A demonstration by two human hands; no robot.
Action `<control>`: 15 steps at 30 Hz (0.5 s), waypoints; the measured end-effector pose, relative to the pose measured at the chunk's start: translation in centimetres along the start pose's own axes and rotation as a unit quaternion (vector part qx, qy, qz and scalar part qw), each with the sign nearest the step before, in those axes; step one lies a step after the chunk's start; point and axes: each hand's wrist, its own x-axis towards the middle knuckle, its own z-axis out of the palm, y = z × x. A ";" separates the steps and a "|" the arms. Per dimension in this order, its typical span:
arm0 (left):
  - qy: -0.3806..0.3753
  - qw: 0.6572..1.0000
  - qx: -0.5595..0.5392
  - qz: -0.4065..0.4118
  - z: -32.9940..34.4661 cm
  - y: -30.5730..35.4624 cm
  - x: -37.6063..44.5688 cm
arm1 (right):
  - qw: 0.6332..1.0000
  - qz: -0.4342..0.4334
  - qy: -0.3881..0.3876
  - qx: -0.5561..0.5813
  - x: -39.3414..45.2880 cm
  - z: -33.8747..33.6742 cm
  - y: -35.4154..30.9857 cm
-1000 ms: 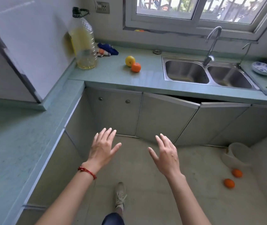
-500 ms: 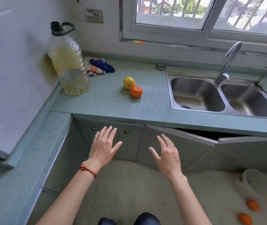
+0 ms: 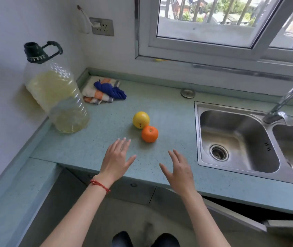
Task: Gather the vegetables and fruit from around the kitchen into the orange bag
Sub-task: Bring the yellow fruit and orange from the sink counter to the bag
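Note:
A yellow apple (image 3: 141, 119) and an orange (image 3: 149, 134) lie touching each other on the green countertop (image 3: 106, 139), the orange nearer to me. My left hand (image 3: 117, 158) hovers over the counter just left of and below the orange, fingers spread and holding nothing. My right hand (image 3: 178, 171) is over the counter's front edge, right of and below the orange, also spread and holding nothing. A red string bracelet circles my left wrist. The orange bag is not in view.
A large oil bottle (image 3: 55, 93) stands at the counter's left by the wall. Folded cloths (image 3: 103, 92) lie behind the fruit. A steel double sink (image 3: 238, 139) with a tap (image 3: 285, 102) is on the right. A cabinet door (image 3: 235, 216) below hangs ajar.
I have come closer to the counter. Both hands have moved forward from in front of the cabinet doors to over the counter near the fruit. The floor oranges have left the view.

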 end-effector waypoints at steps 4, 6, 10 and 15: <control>-0.001 0.997 -0.063 -0.034 -0.2 -0.1 4.0 | 1.000 -0.004 -0.014 0.012 4.3 0.4 0.0; -0.004 0.994 -0.099 -0.048 -0.2 -0.4 6.0 | 0.999 0.010 -0.026 0.038 5.9 0.8 -0.1; -0.016 0.975 -0.201 -0.091 0.2 -1.4 10.4 | 0.990 0.068 -0.031 0.116 9.1 2.0 -0.3; -0.072 0.937 -0.310 -0.147 1.3 -3.2 15.5 | 0.953 0.185 -0.005 0.239 12.1 3.4 -1.1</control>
